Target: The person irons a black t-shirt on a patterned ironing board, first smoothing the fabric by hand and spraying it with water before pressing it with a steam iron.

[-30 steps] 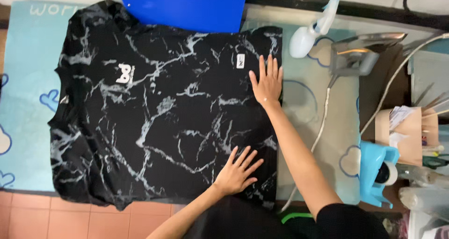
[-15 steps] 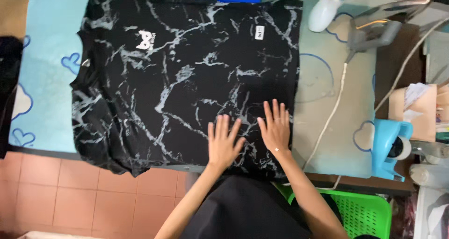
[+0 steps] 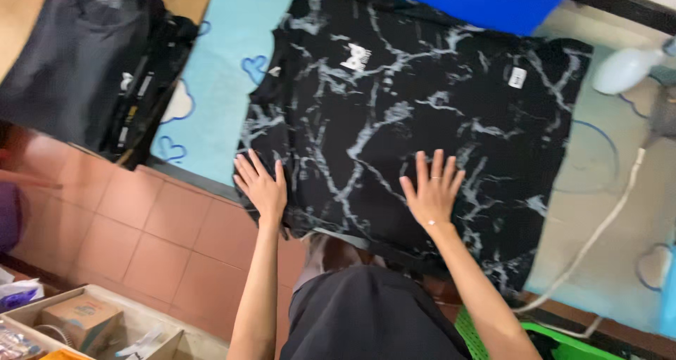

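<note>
flatly, shirt [image 3: 422,114]: spread on table [image 3: 225,71] — under both palms
left hand [image 3: 262,184]: fingers splayed, pressing near edge
right hand [image 3: 431,191]: splayed flat mid-shirt — gripping nothing

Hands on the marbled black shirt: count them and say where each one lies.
2. The left hand lies flat at the black shirt's near left edge; the right hand is flat near its lower middle. None seem hidden.

Terracotta tile floor [image 3: 162,226] w/ light-blue padded table [image 3: 232,57], cardboard box [image 3: 84,318] nearby.
</note>
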